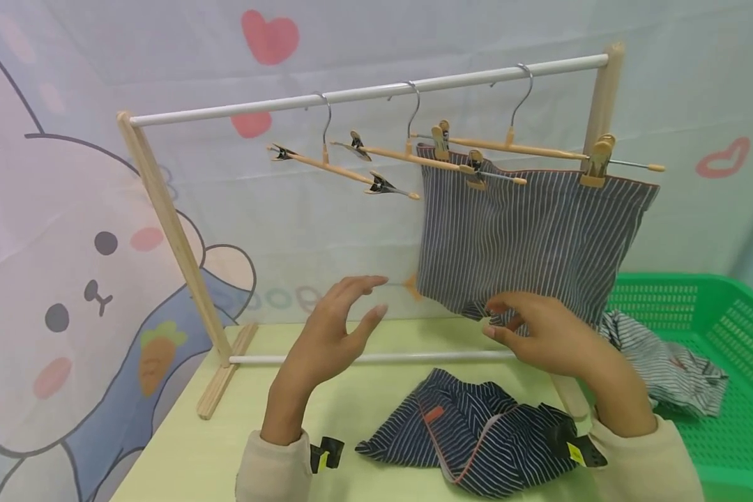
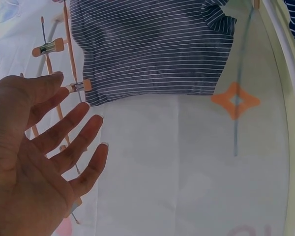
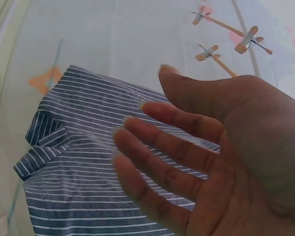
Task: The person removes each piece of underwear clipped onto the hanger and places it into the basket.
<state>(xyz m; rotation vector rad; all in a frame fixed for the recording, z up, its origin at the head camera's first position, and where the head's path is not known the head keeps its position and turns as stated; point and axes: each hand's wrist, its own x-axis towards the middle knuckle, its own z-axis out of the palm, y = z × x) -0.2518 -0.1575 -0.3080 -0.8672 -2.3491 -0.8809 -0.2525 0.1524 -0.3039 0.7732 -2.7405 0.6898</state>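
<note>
Striped shorts [image 1: 521, 230] hang from the rightmost clip hanger [image 1: 539, 148], gripped by its clips along the waistband. In the head view my right hand [image 1: 552, 338] is in front of their lower edge, fingers relaxed and slightly bent, holding nothing; the right wrist view shows this hand [image 3: 201, 147] with fingers spread before the striped cloth [image 3: 103, 132]. My left hand [image 1: 326, 335] hovers left of the shorts, fingers apart and empty. In the left wrist view the hand [image 2: 44, 147] has the shorts [image 2: 152, 49] beyond its fingertips.
Two bare clip hangers [image 1: 332, 167] hang to the left on the white rail [image 1: 257, 107]. Dark striped clothing [image 1: 470, 432] lies on the yellow-green table [image 1: 176, 446]. At the right, a green basket [image 1: 747, 390] holds lighter striped clothing [image 1: 671, 369]. The rack's wooden post [image 1: 176, 237] stands at left.
</note>
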